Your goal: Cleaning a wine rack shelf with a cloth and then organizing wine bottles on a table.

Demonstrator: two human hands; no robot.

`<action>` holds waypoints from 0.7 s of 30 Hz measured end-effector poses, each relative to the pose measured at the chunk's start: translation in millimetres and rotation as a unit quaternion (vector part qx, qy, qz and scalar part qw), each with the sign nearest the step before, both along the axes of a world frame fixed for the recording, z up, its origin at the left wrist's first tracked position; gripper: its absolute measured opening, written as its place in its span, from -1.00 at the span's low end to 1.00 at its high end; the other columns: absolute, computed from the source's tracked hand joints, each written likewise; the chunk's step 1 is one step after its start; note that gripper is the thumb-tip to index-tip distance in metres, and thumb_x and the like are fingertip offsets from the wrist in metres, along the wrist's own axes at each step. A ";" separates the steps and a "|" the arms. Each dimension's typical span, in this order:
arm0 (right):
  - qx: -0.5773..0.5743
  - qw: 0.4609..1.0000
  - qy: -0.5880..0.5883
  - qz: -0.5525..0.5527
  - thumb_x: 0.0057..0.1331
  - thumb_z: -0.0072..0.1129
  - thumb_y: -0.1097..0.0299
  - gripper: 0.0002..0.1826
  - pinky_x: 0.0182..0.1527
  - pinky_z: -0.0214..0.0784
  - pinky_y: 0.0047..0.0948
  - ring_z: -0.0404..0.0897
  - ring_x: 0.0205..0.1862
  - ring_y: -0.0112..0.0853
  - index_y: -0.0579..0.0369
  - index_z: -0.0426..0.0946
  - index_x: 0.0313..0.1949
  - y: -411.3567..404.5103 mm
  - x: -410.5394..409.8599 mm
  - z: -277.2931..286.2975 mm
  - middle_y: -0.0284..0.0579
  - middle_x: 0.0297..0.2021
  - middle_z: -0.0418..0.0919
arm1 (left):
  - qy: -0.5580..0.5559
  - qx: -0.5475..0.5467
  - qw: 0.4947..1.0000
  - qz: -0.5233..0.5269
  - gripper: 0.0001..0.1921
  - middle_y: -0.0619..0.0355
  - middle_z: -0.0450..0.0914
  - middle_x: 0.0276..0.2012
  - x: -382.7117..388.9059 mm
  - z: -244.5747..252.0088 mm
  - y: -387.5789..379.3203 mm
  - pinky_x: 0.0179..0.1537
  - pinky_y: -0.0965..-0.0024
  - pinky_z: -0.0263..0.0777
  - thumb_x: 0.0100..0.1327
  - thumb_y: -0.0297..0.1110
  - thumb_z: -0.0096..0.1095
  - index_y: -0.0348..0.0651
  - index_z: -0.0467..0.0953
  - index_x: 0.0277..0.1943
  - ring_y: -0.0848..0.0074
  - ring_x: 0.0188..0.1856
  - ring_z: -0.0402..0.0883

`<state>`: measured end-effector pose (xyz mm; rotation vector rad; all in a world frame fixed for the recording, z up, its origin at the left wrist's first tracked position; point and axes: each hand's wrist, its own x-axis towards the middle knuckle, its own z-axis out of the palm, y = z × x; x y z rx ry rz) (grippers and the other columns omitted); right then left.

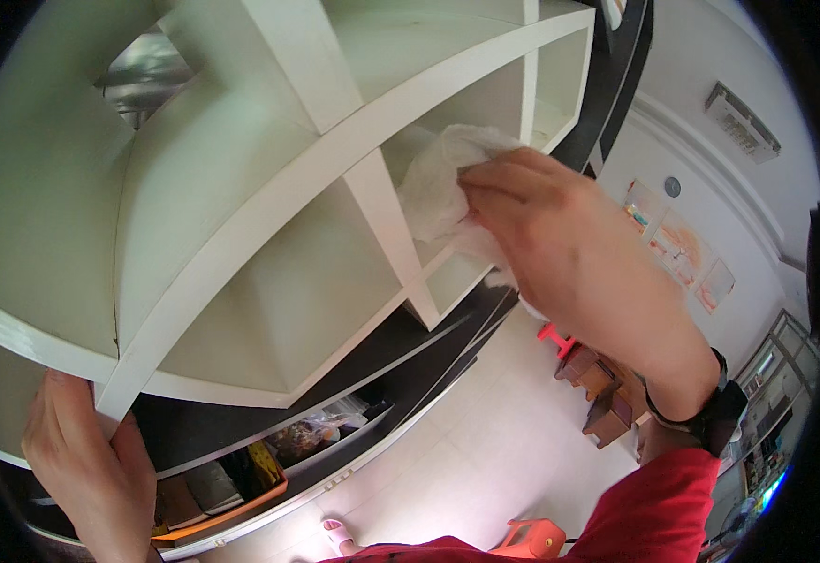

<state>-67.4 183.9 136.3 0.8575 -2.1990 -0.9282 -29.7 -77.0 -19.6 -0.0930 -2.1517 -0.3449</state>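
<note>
A white cloth or tissue (438, 179) is bunched in my right hand (529, 211), which holds it inside a compartment of a white shelving unit (234, 246), by an upright divider. My right wrist wears a dark band. At the lower left, my left hand (90, 450) grips the edge of a shelf divider, with its thumb on one side and its fingers on the other. The compartments beside the hands have pale inner walls, and their front edges look curved in the view.
Below the shelves, an open drawer holds an orange-edged box (269, 492) and plastic bags (318, 429). An orange stool (533, 538) and brown wooden furniture (607, 405) stand on the tiled floor (452, 450). A pink slipper (336, 531) shows at the bottom.
</note>
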 end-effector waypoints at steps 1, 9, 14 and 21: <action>-0.002 0.999 0.020 0.031 -0.03 -0.06 0.57 -0.92 -0.18 0.34 -0.34 0.44 -0.28 -0.16 0.29 0.42 -0.53 -0.8 5.5 1.4 0.00 -0.44 0.44 | 0.000 -0.002 1.000 -0.004 -0.39 -0.21 0.44 -0.38 -0.7 0.0 0.8 -0.34 0.12 0.32 -0.21 -0.79 -0.02 -0.30 0.27 0.04 -0.07 -0.31 0.46; -0.063 0.986 0.078 0.130 -0.03 -0.04 0.53 -0.91 -0.23 0.34 -0.32 0.47 -0.24 -0.16 0.32 0.39 -0.60 5.9 -1.8 -7.5 0.03 -0.39 0.49 | -0.019 -0.024 0.999 0.021 -0.47 -0.18 0.45 -0.38 10.3 3.2 -5.5 -0.38 0.15 0.31 -0.14 -0.76 -0.01 -0.30 0.28 0.01 -0.05 -0.35 0.45; -0.028 0.988 -0.068 -0.133 -0.02 0.03 0.58 -0.87 -0.21 0.36 -0.34 0.46 -0.25 -0.14 0.37 0.45 -0.43 -28.1 -27.8 1.0 0.09 -0.33 0.48 | 0.005 -0.012 1.000 -0.002 -0.50 -0.19 0.45 -0.39 -4.1 -0.5 1.4 -0.37 0.14 0.31 -0.12 -0.76 -0.01 -0.30 0.30 -0.01 -0.04 -0.34 0.46; -0.056 0.994 -0.063 0.070 -0.04 0.03 0.55 -0.90 -0.18 0.35 -0.37 0.47 -0.23 -0.16 0.32 0.42 -0.49 10.1 10.6 -3.7 0.07 -0.32 0.49 | 0.040 -0.019 0.999 -0.005 -0.49 -0.20 0.47 -0.37 -1.1 -1.4 -0.1 -0.39 0.15 0.31 -0.09 -0.74 0.00 -0.28 0.29 0.02 -0.04 -0.36 0.46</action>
